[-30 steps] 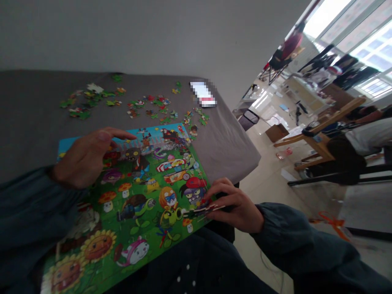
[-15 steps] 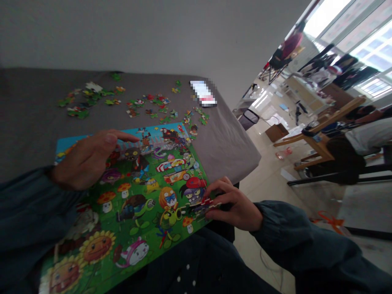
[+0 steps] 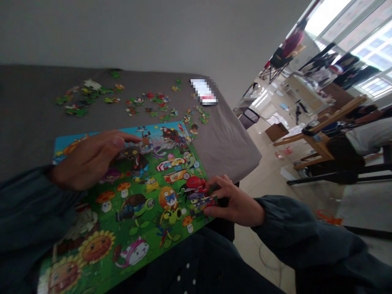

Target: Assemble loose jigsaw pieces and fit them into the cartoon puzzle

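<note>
Two bare hands work over the cartoon jigsaw puzzle, which lies slanted across the view on a gray-covered table. The left hand sits over the puzzle's upper left part, half open, its fingers loosely curled and its index finger stretched out toward the top edge (whether it touches the picture, I cannot tell). The right hand is narrowly closed at the puzzle's lower right edge, its thumb and fingers pinching a small clump of joined puzzle pieces against the picture, just beside a red-helmeted zombie figure. Dark teal sleeves cover both wrists. Beyond the puzzle's top edge, many loose puzzle pieces lie scattered on the gray cover, with a pixelated white-and-red object near them. Well past the puzzle's right side, a seated person in a white top is beside a wooden table.
</note>
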### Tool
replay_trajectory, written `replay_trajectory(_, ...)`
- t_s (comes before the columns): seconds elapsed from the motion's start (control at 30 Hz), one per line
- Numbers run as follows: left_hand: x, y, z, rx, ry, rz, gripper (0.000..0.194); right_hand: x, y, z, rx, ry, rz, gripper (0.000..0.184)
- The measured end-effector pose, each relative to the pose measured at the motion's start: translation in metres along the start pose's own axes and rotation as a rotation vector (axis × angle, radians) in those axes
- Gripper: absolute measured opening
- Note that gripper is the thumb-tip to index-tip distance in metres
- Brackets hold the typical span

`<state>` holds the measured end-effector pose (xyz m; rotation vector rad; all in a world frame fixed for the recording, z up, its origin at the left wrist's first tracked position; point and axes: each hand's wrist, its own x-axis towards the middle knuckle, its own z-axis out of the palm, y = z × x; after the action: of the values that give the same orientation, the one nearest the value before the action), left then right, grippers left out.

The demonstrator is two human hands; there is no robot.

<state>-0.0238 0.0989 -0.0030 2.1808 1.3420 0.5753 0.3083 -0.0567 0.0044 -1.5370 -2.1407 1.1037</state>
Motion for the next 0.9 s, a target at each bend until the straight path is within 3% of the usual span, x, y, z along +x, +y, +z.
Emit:
replay_trajectory(0.13, 0.001, 0.0, -0.001, -0.068, -0.039, 0.045, 0.068, 0.002, -0.001, 0.0, -0.029, 0.002, -0.001, 0.017)
replay_trajectory(0.27, 0.003, 0.004, -0.002, 0.022, -0.073, 0.149, 0.058, 0.006, -0.003, -0.001, -0.058, -0.016, 0.024, 0.018)
replay_trajectory(0.4, -0.016, 0.026, 0.01, 0.104, -0.15, 0.545, 0.038, 0.009, -0.007, -0.003, -0.089, -0.033, 0.051, 0.018)
replay_trajectory(0.47, -0.033, 0.043, 0.023, 0.137, -0.195, 0.752, 0.049, 0.012, -0.01, -0.004, -0.124, -0.044, 0.058, 0.019)
replay_trajectory(0.53, -0.05, 0.058, 0.036, 0.125, -0.264, 0.858, 0.065, 0.014, -0.012, -0.004, -0.167, -0.056, 0.064, 0.019)
replay_trajectory(0.67, -0.069, 0.067, 0.055, 0.13, -0.346, 0.932, 0.083, 0.017, -0.016, -0.004, -0.226, -0.048, 0.077, 0.018)
replay_trajectory(0.9, -0.071, 0.064, 0.056, 0.162, -0.439, 0.909, 0.079, 0.02, -0.023, -0.003, -0.3, -0.071, 0.092, 0.022)
